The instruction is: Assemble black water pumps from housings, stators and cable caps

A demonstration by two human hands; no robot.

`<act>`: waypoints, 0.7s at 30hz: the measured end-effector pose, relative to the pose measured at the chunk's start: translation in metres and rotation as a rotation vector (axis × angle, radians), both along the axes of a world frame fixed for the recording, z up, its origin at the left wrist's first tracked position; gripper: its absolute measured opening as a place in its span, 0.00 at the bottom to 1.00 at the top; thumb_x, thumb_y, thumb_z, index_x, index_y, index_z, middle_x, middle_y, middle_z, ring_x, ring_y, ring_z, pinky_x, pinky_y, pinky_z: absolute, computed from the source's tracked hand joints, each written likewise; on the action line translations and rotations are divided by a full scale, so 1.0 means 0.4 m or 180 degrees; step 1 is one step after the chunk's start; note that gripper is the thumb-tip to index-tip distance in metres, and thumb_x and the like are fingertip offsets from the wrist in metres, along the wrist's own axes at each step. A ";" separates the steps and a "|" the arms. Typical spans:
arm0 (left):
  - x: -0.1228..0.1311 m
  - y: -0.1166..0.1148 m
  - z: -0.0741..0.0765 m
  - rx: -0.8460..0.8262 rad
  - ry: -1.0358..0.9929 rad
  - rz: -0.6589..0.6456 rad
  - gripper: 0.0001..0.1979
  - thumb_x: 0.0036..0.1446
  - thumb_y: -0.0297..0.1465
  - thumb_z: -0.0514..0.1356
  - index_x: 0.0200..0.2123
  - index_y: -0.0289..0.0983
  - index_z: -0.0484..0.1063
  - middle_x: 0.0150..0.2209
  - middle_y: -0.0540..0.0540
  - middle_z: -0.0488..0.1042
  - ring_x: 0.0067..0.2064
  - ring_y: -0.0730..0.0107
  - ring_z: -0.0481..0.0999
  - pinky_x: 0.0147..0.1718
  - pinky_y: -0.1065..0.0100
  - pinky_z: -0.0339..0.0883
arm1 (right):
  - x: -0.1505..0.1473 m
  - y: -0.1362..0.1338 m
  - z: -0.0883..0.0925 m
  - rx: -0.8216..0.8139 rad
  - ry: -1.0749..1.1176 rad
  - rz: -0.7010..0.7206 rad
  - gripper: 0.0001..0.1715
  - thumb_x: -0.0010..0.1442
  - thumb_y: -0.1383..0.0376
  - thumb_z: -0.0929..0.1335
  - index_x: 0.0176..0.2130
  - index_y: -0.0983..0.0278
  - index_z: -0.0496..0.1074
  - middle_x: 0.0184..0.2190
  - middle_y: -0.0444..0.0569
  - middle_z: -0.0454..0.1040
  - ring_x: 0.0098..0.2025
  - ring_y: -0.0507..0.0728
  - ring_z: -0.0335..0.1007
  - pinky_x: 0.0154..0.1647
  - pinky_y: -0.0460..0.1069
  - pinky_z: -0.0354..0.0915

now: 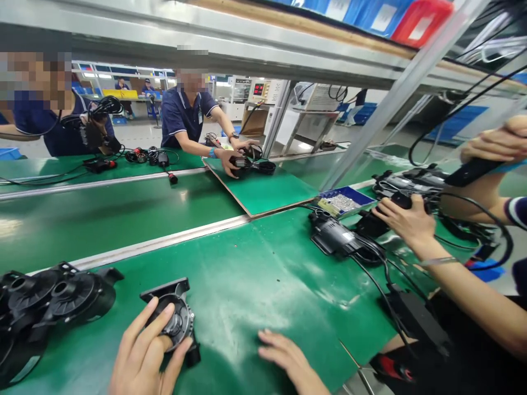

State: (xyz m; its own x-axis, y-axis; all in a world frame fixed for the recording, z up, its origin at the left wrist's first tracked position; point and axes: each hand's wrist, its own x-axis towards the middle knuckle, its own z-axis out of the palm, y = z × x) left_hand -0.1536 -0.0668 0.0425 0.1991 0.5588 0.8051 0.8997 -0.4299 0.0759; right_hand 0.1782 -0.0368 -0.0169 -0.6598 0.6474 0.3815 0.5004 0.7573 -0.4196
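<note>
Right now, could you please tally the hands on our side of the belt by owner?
Your hands: 2 (left hand on the pump part, right hand flat on the green mat)
Co-worker's hands: 2 (lower hand, raised hand)
Total: 4

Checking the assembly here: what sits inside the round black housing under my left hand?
A silvery, ringed metal core shows in the middle of the round black housing. The fingers of the left hand cover its left and lower parts, so anything there is hidden.
</note>
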 end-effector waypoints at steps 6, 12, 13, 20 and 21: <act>-0.003 -0.002 -0.009 -0.0069 -0.0049 -0.0002 0.10 0.57 0.23 0.68 0.31 0.37 0.69 0.49 0.37 0.78 0.64 0.51 0.69 0.56 0.59 0.68 | -0.015 0.356 0.122 0.0201 0.0500 -0.0893 0.22 0.68 0.53 0.66 0.58 0.56 0.68 0.59 0.56 0.71 0.62 0.66 0.67 0.63 0.65 0.64; -0.008 0.002 -0.018 -0.0020 0.0012 0.0023 0.11 0.55 0.21 0.69 0.30 0.37 0.69 0.49 0.37 0.79 0.65 0.52 0.68 0.59 0.61 0.66 | -0.045 0.803 0.213 0.0368 0.1064 -0.1749 0.37 0.63 0.44 0.66 0.60 0.66 0.63 0.57 0.66 0.69 0.60 0.71 0.66 0.61 0.67 0.62; -0.008 0.002 -0.019 -0.0023 0.0000 0.0037 0.11 0.55 0.21 0.69 0.30 0.37 0.69 0.48 0.37 0.79 0.65 0.52 0.68 0.59 0.62 0.66 | -0.057 0.856 0.223 0.0347 0.1073 -0.1798 0.40 0.61 0.45 0.68 0.61 0.68 0.61 0.58 0.67 0.68 0.61 0.71 0.64 0.62 0.67 0.62; -0.002 0.000 -0.020 0.0041 0.0043 0.0237 0.12 0.57 0.25 0.68 0.29 0.40 0.66 0.46 0.41 0.81 0.59 0.53 0.75 0.50 0.63 0.75 | -0.144 1.012 0.202 -0.0033 0.0855 -0.1680 0.21 0.59 0.54 0.74 0.44 0.67 0.73 0.52 0.57 0.70 0.57 0.66 0.66 0.62 0.65 0.60; -0.002 0.001 -0.021 0.0059 0.0079 0.0268 0.12 0.57 0.26 0.68 0.29 0.40 0.66 0.46 0.41 0.81 0.58 0.53 0.76 0.48 0.62 0.76 | -0.149 1.012 0.193 -0.0051 0.0893 -0.1731 0.18 0.61 0.56 0.73 0.43 0.67 0.73 0.54 0.56 0.68 0.58 0.65 0.64 0.62 0.66 0.60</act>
